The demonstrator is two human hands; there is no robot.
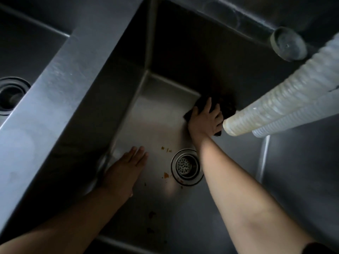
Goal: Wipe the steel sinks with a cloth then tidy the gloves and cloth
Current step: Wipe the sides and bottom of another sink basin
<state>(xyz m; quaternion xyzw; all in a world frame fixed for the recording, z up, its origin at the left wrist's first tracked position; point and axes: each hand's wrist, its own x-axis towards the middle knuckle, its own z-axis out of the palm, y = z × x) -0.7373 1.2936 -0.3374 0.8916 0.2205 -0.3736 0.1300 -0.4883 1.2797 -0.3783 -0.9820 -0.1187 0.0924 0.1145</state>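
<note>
Steel surfaces fill the view, dimly lit. Sinks, two: one deep steel basin (157, 114) holding both hands, and a second basin (27, 52) to the left past a broad steel divider (60, 85).

Drains, two: a perforated strainer (187, 166) between the two forearms in the deep basin, and a darker drain opening (11, 94) in the second basin.

Hands, two. Right hand (205, 120): fingers spread and pressing flat on the cloth at the far right corner of the basin floor, against the dark back wall. Left hand (126, 169): fingers straight and together, palm down over the basin floor beside the left wall, holding nothing; well apart from the cloth.

Cloth, one: dark cloth (202, 104), bunched beneath the right hand, edges showing beyond the fingertips and beside the thumb.

Hoses, two: pale ribbed hoses (275, 105) lying side by side, entering from the upper right, their ends just right of the right hand.

Round grey cap (288, 44), one, on the rear ledge above the hoses.

Orange food scraps (166, 175), several small bits, scattered on the basin floor between left hand and strainer.
</note>
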